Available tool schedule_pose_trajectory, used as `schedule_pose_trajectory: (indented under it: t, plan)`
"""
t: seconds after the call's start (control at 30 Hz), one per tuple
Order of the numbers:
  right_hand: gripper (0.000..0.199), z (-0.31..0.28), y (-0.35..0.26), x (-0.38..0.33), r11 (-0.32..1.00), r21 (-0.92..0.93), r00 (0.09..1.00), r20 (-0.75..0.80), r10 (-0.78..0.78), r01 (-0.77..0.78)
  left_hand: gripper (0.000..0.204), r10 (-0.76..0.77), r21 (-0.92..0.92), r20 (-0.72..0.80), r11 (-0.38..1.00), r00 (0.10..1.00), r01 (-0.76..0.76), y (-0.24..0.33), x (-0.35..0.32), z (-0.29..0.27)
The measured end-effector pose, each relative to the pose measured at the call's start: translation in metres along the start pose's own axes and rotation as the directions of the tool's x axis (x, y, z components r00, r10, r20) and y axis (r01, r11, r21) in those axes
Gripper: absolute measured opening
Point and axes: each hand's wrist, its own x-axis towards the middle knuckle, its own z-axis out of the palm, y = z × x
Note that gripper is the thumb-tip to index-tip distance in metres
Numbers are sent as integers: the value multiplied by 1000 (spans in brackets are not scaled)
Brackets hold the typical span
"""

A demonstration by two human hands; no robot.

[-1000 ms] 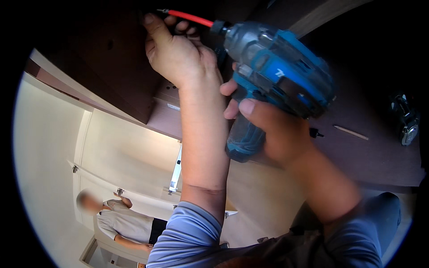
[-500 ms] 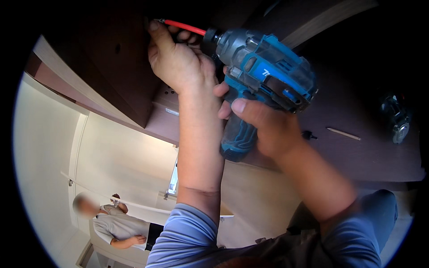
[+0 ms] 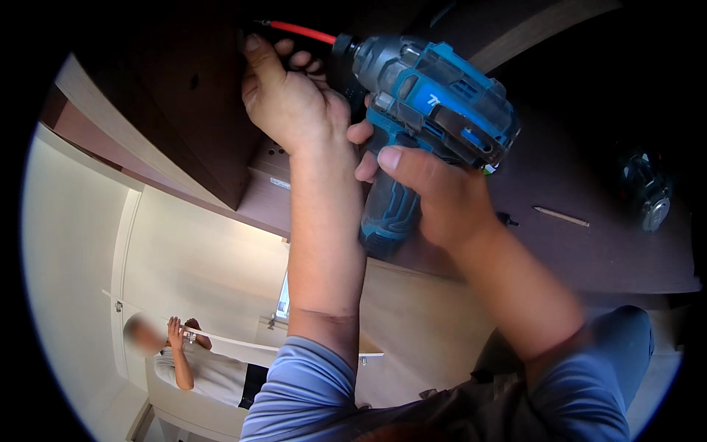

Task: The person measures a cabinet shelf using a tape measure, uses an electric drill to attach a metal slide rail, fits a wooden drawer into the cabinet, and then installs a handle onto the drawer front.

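Note:
My right hand [image 3: 438, 188] grips the handle of a blue and black cordless impact driver [image 3: 434, 103], thumb and fingers wrapped round it. A long red driver bit [image 3: 303, 32] runs left from its chuck. The bit's tip lies just above my left thumb, close to a dark wooden panel [image 3: 177, 110]. My left hand [image 3: 294, 103] is raised by that panel, fingers curled and thumb up; anything pinched in it is hidden in shadow. My left forearm passes beside the driver's handle.
On the brown board at right lie a pencil [image 3: 561, 216], a small black piece [image 3: 507, 219] and a shadowed metallic tool [image 3: 652, 195]. At lower left another person [image 3: 206, 368] stands by a pale board with metal hinges [image 3: 250, 342].
The driver has shifted slightly up and left, its bit tip now a little above my left thumb. The other person's lower hand has risen from the waist to the pale board.

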Motion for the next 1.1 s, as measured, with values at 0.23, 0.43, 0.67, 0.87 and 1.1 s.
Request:
schedule_pose_trajectory:
  t: [0.23, 0.43, 0.67, 0.87, 1.1]
  plan:
    - [32, -6, -1, 1, 999, 36, 999, 41, -5, 4, 36, -12, 31, 16, 999, 1000, 12, 1, -4, 1]
    - [36, -9, -1, 0, 998, 68, 998, 54, -12, 8, 37, -16, 14, 38, 1000, 999, 16, 1, -8, 4]
    - [38, -11, -6, 0, 999, 43, 998, 69, -12, 9, 30, -3, -33, 43, 999, 999, 5, 2, -13, 6]
    - [36, -5, -11, -3, 999, 43, 998, 60, 12, -14, 32, -11, -49, 36, 999, 999, 12, 5, -14, 5]
    - [41, -1, -12, -3, 1000, -21, 998, 69, 8, -6, 35, -19, -49, 17, 999, 1000, 20, 12, -12, 10]
